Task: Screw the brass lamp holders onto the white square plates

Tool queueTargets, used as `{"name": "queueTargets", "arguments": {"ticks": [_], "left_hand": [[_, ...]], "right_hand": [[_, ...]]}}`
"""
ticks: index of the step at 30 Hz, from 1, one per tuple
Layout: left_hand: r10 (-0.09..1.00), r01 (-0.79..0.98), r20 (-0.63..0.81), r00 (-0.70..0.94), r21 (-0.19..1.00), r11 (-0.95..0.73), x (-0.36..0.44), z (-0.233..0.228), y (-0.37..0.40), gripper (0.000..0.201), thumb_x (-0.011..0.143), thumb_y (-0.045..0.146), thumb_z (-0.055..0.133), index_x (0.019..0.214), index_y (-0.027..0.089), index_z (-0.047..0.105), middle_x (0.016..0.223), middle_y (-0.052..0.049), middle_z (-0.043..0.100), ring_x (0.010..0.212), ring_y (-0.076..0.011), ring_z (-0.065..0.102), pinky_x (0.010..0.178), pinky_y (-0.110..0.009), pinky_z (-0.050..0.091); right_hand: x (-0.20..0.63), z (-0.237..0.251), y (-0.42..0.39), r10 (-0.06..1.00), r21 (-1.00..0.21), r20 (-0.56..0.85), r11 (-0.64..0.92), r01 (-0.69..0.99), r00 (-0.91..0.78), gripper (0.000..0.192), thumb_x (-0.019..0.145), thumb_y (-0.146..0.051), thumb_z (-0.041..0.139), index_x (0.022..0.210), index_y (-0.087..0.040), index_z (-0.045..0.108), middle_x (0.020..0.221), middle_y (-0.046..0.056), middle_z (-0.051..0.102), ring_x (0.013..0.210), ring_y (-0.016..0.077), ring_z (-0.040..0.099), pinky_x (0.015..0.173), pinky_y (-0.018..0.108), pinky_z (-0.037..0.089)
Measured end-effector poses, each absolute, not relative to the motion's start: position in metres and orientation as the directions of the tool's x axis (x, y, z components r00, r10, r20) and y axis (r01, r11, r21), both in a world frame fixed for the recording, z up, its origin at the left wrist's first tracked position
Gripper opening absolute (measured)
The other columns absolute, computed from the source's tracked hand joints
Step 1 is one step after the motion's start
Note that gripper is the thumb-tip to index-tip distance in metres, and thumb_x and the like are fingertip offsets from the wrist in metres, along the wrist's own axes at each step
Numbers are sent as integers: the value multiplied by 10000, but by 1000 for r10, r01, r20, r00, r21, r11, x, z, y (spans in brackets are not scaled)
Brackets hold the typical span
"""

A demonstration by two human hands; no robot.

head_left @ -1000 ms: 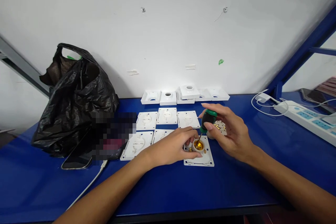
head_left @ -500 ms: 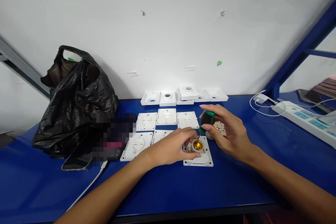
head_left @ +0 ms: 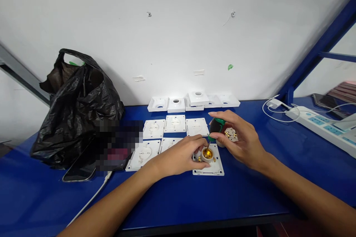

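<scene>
- Right hand (head_left: 241, 141) grips one green-handled screwdriver (head_left: 215, 128), tip down in the brass socket (head_left: 207, 153); left hand (head_left: 182, 155) pinches that socket on one white plate (head_left: 208, 164), near the table's (head_left: 194, 200) front edge
- Five more plates (head_left: 175, 123) lie flat left and behind, touching in two rows; five white covers (head_left: 198, 98) line the wall
- Small dish (head_left: 230, 134) of brass bits behind the right hand
- Bare blue room in front; black bag (head_left: 75, 107) and phone (head_left: 80, 168) left; power strip (head_left: 319, 124) right
</scene>
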State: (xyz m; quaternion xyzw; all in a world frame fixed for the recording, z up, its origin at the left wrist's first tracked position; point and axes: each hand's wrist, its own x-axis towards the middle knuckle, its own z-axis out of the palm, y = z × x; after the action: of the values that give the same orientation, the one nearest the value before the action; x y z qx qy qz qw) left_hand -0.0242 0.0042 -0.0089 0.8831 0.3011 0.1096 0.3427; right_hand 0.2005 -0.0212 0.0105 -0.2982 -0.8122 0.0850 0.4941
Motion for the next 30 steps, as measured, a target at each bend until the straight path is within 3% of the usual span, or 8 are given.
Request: {"name": "queueTargets", "arguments": {"ticks": [4,10,20,23,27,30], "left_hand": [[612,469,-24,791,666,-580,-24,-7,3,369,929,437,782,1193,223,638,1105,-60,645,1038,-277,622,896,-380,483],[603,463,-30,797,670,-580,-24,-6,3,341,940,444,767,1152,219,624,1146,-63,639,1067,-282,623,903,-387,488],[611,449,8,791,671,-590,-24,-9,3,432,927,422,794,1290,244,643,1107,-65,647,1049,-281,614,909,-392,488],[591,439,2,807,668,-601,-24,-7,4,392,937,442,781,1254,250,653,1065,-49,627,1025,-270,607,898,-378,480],[601,454,-12,799,667,-591,-23,-3,3,367,940,442,777,1196,213,647,1043,-48,622,991,-259,603,895,-376,474],[602,460,-18,798,665,-588,-23,-3,2,323,945,426,767,1144,205,639,1045,-50,626,988,-258,606,893,-377,474]], "right_hand": [[201,12,-24,532,-397,769,832,387,-356,544,987,-193,728,1484,-326,552,990,12,693,816,175,625,686,344,575],[202,13,-24,616,-483,693,782,393,-374,562,1039,-197,624,1557,-343,462,1196,50,694,896,179,670,747,356,615],[199,15,-27,518,-356,709,848,392,-478,662,1028,-143,634,1612,-335,388,1059,36,670,873,189,625,750,360,584],[199,18,-29,492,-334,713,864,376,-499,675,1013,-133,661,1607,-321,400,1056,31,661,884,182,608,752,341,571],[200,18,-26,551,-411,679,833,370,-485,653,1038,-174,625,1624,-321,377,1119,47,672,932,196,622,794,367,587],[200,14,-23,537,-392,731,835,385,-420,613,1020,-189,665,1573,-334,443,1087,34,682,880,189,626,771,365,593]]}}
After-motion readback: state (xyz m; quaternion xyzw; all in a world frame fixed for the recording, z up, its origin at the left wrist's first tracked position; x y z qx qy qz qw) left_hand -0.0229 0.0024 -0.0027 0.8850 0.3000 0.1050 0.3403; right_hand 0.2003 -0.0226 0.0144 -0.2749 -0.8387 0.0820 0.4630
